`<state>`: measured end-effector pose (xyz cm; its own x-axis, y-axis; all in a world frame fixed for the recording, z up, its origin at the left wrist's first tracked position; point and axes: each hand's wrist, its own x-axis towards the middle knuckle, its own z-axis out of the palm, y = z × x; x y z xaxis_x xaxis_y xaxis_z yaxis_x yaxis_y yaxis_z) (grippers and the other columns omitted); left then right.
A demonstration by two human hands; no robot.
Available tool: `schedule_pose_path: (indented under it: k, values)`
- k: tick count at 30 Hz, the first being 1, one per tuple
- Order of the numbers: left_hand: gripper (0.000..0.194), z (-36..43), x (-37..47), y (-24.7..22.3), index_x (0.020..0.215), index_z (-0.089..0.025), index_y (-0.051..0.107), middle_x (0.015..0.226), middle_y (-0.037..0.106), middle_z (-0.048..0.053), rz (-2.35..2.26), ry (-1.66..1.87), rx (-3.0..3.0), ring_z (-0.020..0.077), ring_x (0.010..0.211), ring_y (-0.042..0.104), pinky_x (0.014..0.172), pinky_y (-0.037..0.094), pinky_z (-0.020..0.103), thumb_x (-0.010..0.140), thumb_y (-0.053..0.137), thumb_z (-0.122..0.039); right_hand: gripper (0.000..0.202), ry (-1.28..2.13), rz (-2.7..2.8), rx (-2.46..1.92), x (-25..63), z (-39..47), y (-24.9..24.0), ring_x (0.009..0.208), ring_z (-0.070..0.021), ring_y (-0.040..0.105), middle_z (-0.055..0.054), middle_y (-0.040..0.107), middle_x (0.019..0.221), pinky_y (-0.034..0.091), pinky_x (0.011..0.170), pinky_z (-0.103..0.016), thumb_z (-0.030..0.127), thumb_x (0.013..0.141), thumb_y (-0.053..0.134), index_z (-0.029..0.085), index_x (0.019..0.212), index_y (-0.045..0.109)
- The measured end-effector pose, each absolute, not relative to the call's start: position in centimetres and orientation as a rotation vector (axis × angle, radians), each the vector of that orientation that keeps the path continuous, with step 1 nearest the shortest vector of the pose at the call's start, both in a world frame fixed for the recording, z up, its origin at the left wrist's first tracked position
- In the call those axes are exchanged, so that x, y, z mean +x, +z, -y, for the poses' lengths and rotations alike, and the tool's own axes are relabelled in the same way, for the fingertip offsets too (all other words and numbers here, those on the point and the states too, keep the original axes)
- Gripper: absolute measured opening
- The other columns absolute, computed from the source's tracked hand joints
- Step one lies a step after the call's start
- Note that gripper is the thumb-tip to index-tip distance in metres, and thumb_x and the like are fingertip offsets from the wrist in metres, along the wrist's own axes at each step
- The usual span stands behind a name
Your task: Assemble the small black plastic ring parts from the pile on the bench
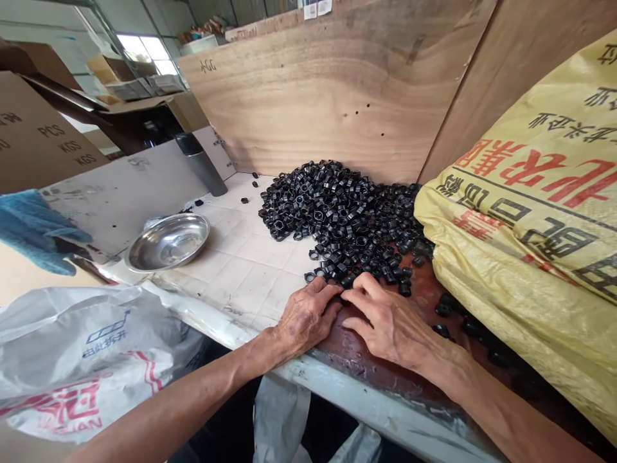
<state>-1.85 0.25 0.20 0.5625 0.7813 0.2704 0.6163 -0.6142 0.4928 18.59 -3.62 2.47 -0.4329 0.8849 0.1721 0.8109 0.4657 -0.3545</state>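
A heap of small black plastic rings [332, 199] lies on the table against the wooden board. At the heap's front edge, my left hand [308, 315] is closed, its fingers and thumb drawn together toward the right. A dark bit shows by its fingertips, too hidden to name. My right hand [380, 318] meets it from the right, index fingertip almost touching the left fingers. Its thumb is stretched out apart from the bent index finger, with red tabletop showing between them. Loose rings lie just beyond both hands.
A steel bowl [168, 243] and a dark flask [201, 164] stand at left. A yellow woven sack [520, 225] leans in from the right. Wooden board [328, 90] closes the back. A white sack [87, 360] and blue glove [38, 225] are at left.
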Motion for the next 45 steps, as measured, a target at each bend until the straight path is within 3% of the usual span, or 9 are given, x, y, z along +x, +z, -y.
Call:
schedule_pose_path:
  k: [6, 11, 13, 17, 23, 28, 34, 41, 45]
  values:
    - [0.010, -0.2, -1.8, -0.3, 0.092, -0.020, 0.067, 0.101, 0.061, 0.007, -1.092, 0.769, 2.400, 0.0183, 0.090, 0.065, 0.079, 0.057, 0.031, 0.095, 0.060, -0.028, 0.015, 0.196, 2.413, -1.497, 19.0, 3.1, 0.9, 0.074, -0.0139, 0.056, -0.004, 0.057, 0.100, 0.041, 0.064, -0.026, 0.015, 0.097, 0.051, 0.021, 0.092, 0.064]
    - [0.010, 0.0, -1.6, 0.2, 0.087, -0.019, 0.065, 0.098, 0.067, 0.007, -1.026, 0.797, 2.219, 0.0199, 0.093, 0.067, 0.085, 0.056, 0.035, 0.094, 0.061, -0.026, 0.021, 0.230, 2.308, -1.555, 20.1, 2.7, 1.1, 0.078, -0.0155, 0.060, -0.004, 0.061, 0.095, 0.044, 0.068, -0.025, 0.004, 0.090, 0.047, 0.020, 0.093, 0.060]
    - [0.010, 0.0, -1.3, 0.7, 0.094, -0.020, 0.064, 0.095, 0.069, 0.005, -1.056, 0.805, 1.965, 0.0184, 0.086, 0.067, 0.080, 0.057, 0.034, 0.091, 0.064, -0.029, 0.020, 0.297, 2.203, -1.547, 20.3, 2.6, 1.0, 0.085, -0.0180, 0.063, -0.006, 0.064, 0.099, 0.048, 0.073, -0.028, 0.007, 0.088, 0.050, 0.020, 0.100, 0.059]
    - [0.033, 0.0, -0.6, 1.7, 0.111, -0.018, 0.063, 0.089, 0.070, 0.004, -0.914, 0.842, 1.390, 0.0156, 0.078, 0.067, 0.078, 0.057, 0.031, 0.086, 0.073, -0.037, 0.022, 0.525, 1.917, -1.484, 20.3, 2.5, 1.4, 0.089, -0.0194, 0.067, -0.006, 0.067, 0.103, 0.054, 0.077, -0.031, 0.018, 0.089, 0.057, 0.021, 0.111, 0.057]
    - [0.037, 0.0, -0.6, 2.8, 0.108, -0.014, 0.066, 0.086, 0.074, 0.005, -0.744, 0.813, 1.046, 0.0152, 0.081, 0.072, 0.086, 0.055, 0.030, 0.082, 0.079, -0.038, 0.009, 0.836, 1.733, -1.336, 19.8, 2.6, 2.7, 0.085, -0.0171, 0.070, -0.004, 0.068, 0.101, 0.058, 0.073, -0.028, 0.027, 0.090, 0.061, 0.022, 0.096, 0.066]
    - [0.035, -0.2, -0.7, 2.5, 0.105, -0.014, 0.068, 0.087, 0.073, 0.004, -0.717, 0.844, 1.002, 0.0137, 0.078, 0.071, 0.083, 0.055, 0.027, 0.081, 0.082, -0.035, 0.017, 0.800, 1.677, -1.360, 19.6, 2.7, 2.8, 0.082, -0.0170, 0.070, -0.003, 0.072, 0.099, 0.059, 0.075, -0.028, 0.033, 0.090, 0.067, 0.023, 0.104, 0.067]
    - [0.033, 0.1, -0.8, 2.9, 0.105, -0.014, 0.070, 0.090, 0.071, 0.004, -0.731, 0.875, 1.054, 0.0123, 0.080, 0.067, 0.081, 0.052, 0.025, 0.081, 0.082, -0.033, 0.010, 0.624, 1.708, -1.289, 18.9, 3.2, 3.5, 0.072, -0.0149, 0.067, 0.000, 0.071, 0.086, 0.055, 0.068, -0.026, 0.030, 0.090, 0.068, 0.022, 0.095, 0.066]
    - [0.030, 0.5, -0.7, 3.5, 0.101, -0.014, 0.071, 0.088, 0.070, 0.003, -0.760, 0.891, 1.102, 0.0114, 0.078, 0.063, 0.078, 0.052, 0.024, 0.078, 0.084, -0.030, 0.002, 0.414, 1.837, -1.145, 18.6, 3.3, 3.3, 0.081, -0.0147, 0.068, -0.001, 0.070, 0.091, 0.054, 0.077, -0.024, 0.023, 0.094, 0.066, 0.021, 0.095, 0.065]
    - [0.026, 0.6, -0.6, 3.3, 0.101, -0.015, 0.070, 0.095, 0.071, 0.005, -0.731, 0.913, 1.121, 0.0132, 0.085, 0.065, 0.083, 0.052, 0.025, 0.081, 0.081, -0.029, 0.014, 0.422, 1.894, -1.133, 19.0, 3.4, 3.1, 0.083, -0.0140, 0.069, -0.002, 0.071, 0.098, 0.056, 0.077, -0.024, 0.018, 0.095, 0.063, 0.022, 0.108, 0.063]
